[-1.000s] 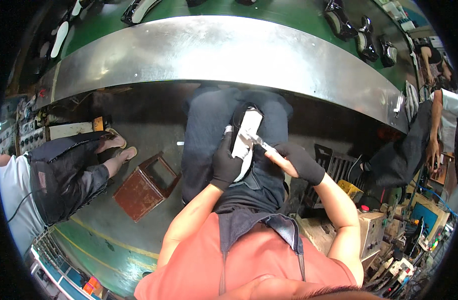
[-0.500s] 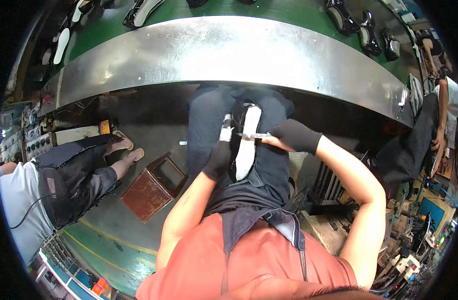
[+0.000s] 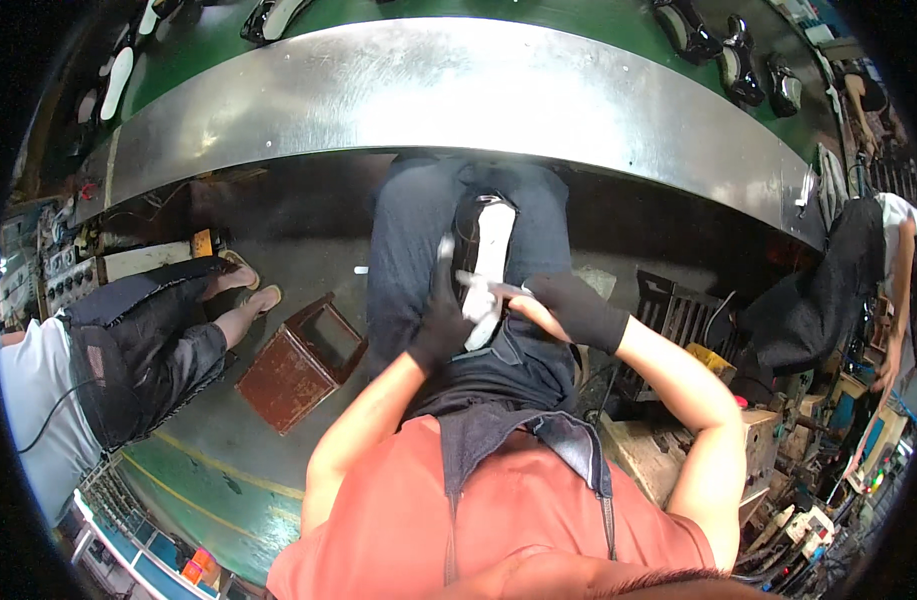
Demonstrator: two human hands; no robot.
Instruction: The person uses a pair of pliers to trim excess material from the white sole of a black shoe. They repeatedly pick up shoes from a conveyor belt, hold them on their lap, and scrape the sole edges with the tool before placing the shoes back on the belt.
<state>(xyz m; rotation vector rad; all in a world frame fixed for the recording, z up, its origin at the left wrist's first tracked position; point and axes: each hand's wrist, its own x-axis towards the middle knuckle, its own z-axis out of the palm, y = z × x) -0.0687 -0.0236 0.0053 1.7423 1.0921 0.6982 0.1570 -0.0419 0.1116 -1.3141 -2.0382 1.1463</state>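
A black shoe with a white sole face rests lengthwise on my lap, its white side up. My left hand, in a dark fingerless glove with white wrapping on the fingers, grips the shoe along its left side. From the right comes my right hand, in a matching glove, closed on a thin metal tool. The tool lies across the white face toward the end nearer my body. Blur keeps me from telling the tool's exact kind. Fingertips of both hands come close together there.
Ahead runs a curved metal bench edge beside a green surface with several glossy black shoes. A brown stool stands left on the floor, near a seated person. Another person is at the right, by a wooden block.
Both hands have slid along the shoe toward my body, and the tool with them. The tool was across the shoe's middle before. My view has shifted slightly.
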